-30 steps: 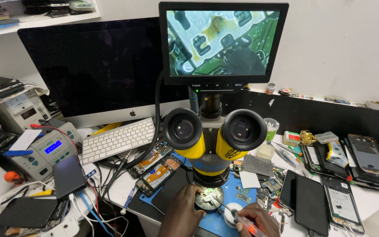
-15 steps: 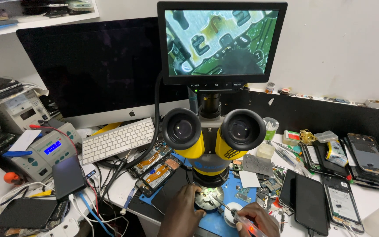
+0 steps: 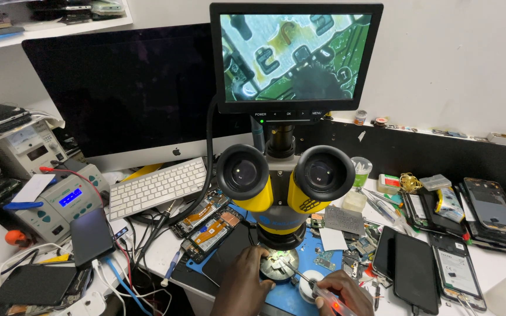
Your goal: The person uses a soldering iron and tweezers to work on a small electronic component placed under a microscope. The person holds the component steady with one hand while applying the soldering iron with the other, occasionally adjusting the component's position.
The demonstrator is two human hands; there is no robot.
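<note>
The microscope hides the workpiece; the bottom edge crops both hands.

Along the desk's back edge: a large dark-screened silver computer monitor. In front of it, a flat white keyboard. Toward the left edge: a grey soldering station with a blue lit display, a beige power supply box behind, a black slab phone just beside. At the right edge: several opened phones with dark backs, plus a black phone face down. Behind, a small clear jar with green contents.
</note>
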